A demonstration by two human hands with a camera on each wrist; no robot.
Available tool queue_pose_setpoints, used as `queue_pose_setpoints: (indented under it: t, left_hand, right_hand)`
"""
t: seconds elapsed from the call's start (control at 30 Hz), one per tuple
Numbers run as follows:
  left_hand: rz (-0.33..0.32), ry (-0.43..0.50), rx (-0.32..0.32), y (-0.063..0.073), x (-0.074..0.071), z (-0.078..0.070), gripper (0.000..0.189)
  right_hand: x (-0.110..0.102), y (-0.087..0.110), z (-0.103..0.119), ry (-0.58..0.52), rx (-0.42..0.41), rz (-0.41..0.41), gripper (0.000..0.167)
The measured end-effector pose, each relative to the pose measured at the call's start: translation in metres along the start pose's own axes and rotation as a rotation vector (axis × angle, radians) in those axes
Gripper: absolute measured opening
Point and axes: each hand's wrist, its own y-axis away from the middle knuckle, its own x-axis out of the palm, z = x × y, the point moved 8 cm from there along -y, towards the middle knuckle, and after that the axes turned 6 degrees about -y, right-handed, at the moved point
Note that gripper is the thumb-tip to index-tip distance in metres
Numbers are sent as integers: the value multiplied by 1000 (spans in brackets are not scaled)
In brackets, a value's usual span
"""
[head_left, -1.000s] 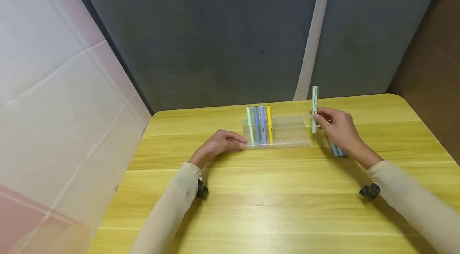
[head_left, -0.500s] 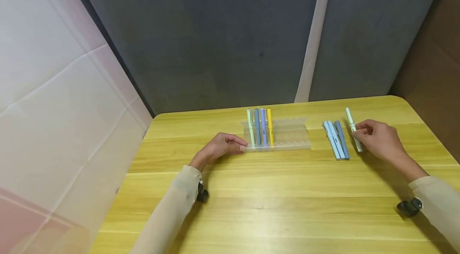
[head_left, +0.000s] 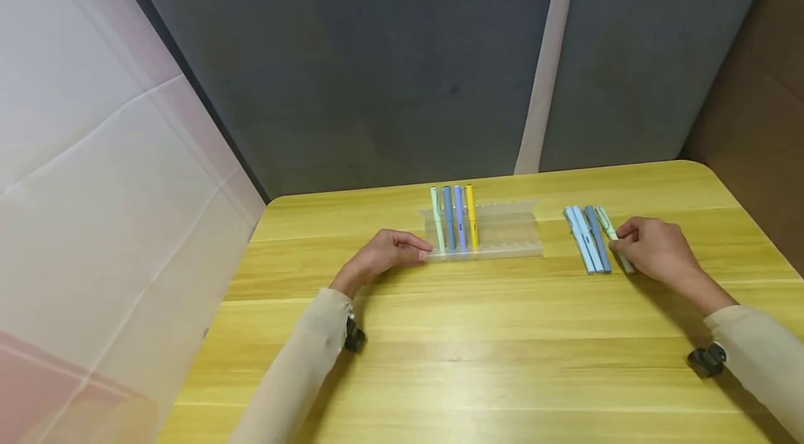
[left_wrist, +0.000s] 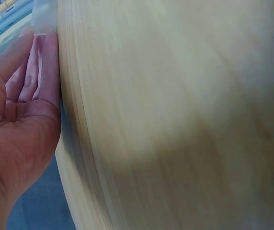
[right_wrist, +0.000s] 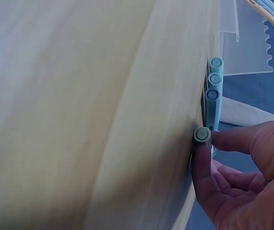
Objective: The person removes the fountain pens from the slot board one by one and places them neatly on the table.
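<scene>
My left hand (head_left: 383, 255) pinches the left front corner of a clear plastic pen rack (head_left: 510, 229). Standing tilted in its left slots are a pale green pen (head_left: 437, 220), a dark blue pen (head_left: 449, 219), a lavender pen (head_left: 460, 219) and a yellow pen (head_left: 471, 217). To the right of the rack, my right hand (head_left: 654, 248) pinches another pale green pen (head_left: 604, 220) between thumb and fingers, down at the tabletop. The right wrist view shows that pen's round end (right_wrist: 202, 134) between the fingertips.
Just left of the pinched pen lie two light blue pens (head_left: 584, 241) and a grey-blue pen (head_left: 599, 240), side by side. All stand on a wooden table (head_left: 465, 353). A dark panel (head_left: 377, 81) rises behind it, a pale sheet (head_left: 113, 172) at the left.
My right hand has carried the pale green pen from upright beside the rack to the right, then down beside the lying pens. My left hand stays at the rack corner.
</scene>
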Motion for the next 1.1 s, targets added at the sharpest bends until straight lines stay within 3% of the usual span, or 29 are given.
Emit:
queue_pose_setpoints:
  t: [0.43, 0.67, 0.9, 1.0, 1.1]
  left_hand:
    - [11, 59, 21, 2, 5, -4, 23]
    - [-1, 39, 16, 3, 2, -3, 21]
    - [-4, 54, 17, 2, 2, -4, 20]
    - [-4, 50, 19, 1, 2, -4, 20]
    - [-7, 44, 13, 2, 2, -4, 19]
  right_hand:
    - [1, -1, 3, 18, -17, -34, 31]
    - [-7, -4, 9, 2, 5, -60, 45]
    - [-2, -6, 44, -94, -77, -193, 38]
    - [9, -8, 63, -161, -128, -168, 34]
    - [25, -13, 83, -248, -154, -83, 33]
